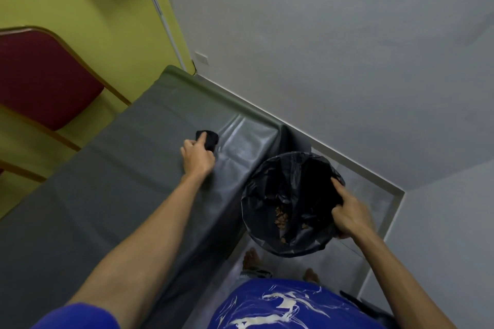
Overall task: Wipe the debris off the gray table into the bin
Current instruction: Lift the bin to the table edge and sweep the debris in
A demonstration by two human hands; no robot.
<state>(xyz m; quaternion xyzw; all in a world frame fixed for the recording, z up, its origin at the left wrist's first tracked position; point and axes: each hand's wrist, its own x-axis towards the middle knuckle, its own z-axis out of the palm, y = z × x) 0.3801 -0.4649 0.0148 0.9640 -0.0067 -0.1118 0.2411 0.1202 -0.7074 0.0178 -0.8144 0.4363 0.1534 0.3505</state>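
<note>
The gray table [112, 173] under a gray cover runs from lower left to the far corner. My left hand [197, 158] grips a black cloth [208, 139] and holds it on the tabletop near the right edge. A bin [270, 189] lined with a black bag hangs beside that edge, below table height. My right hand [350, 215] grips the bin's right rim, thumb over the bag. Brown debris [281, 218] lies inside the bag. No debris shows on the tabletop.
A dark red chair [40, 75] with a wooden frame stands against the yellow wall at left. Gray walls close the space at right. My bare feet [251, 258] stand on the pale floor under the bin.
</note>
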